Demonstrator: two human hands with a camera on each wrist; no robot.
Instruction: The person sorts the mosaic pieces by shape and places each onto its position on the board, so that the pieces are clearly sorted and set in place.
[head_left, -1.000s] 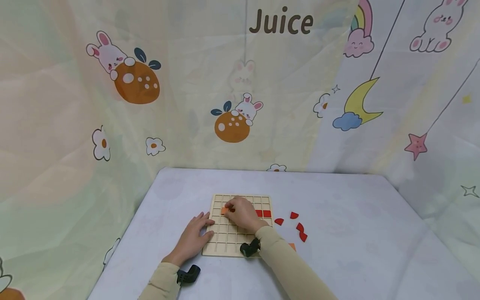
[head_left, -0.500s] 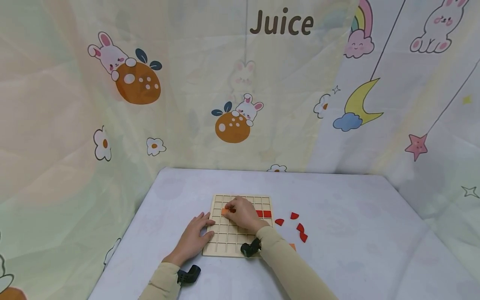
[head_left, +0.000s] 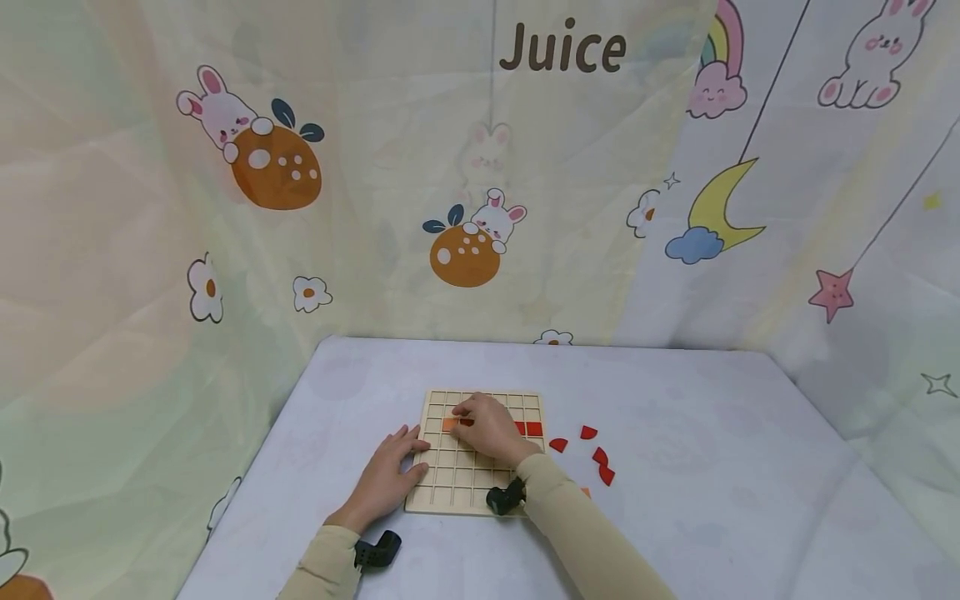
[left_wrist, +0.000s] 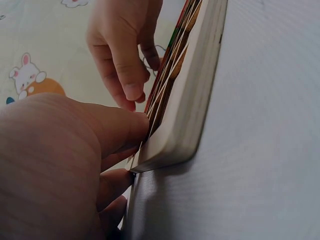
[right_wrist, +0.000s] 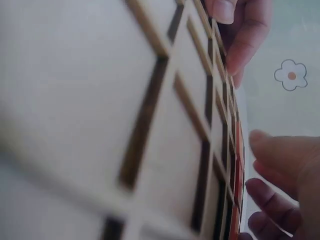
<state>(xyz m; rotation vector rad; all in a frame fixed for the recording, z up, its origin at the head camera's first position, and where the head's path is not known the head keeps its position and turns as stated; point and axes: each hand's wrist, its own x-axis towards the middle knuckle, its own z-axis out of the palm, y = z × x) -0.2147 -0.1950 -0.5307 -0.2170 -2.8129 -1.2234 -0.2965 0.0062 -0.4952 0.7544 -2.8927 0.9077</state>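
Note:
A pale wooden grid board point(head_left: 452, 496) lies on the table with square cells. My left hand point(head_left: 378, 479) rests at its left edge; in the left wrist view the thumb point(left_wrist: 132, 127) touches the rim. My right hand point(head_left: 491, 429) hovers over the upper rows, fingers loosely bent. In the right wrist view its thumb point(right_wrist: 270, 145) and fingers stand apart from the board, with nothing seen between them. By those fingertips an orange square point(head_left: 448, 425) sits in a cell, with a red piece point(head_left: 467, 422) beside it. Red squares point(head_left: 534, 429) show at the same row's right end; my right hand hides the middle.
Several loose red quarter-round pieces point(head_left: 588, 432) lie on the white table point(head_left: 720, 467) right of the board. An orange piece point(head_left: 586, 492) is partly hidden behind the right sleeve point(head_left: 581, 525). A printed curtain point(head_left: 375, 167) hangs behind the table.
My right hand and wrist have shifted slightly to the right, showing more of the orange square and the red piece beside it. My left hand has stayed in place.

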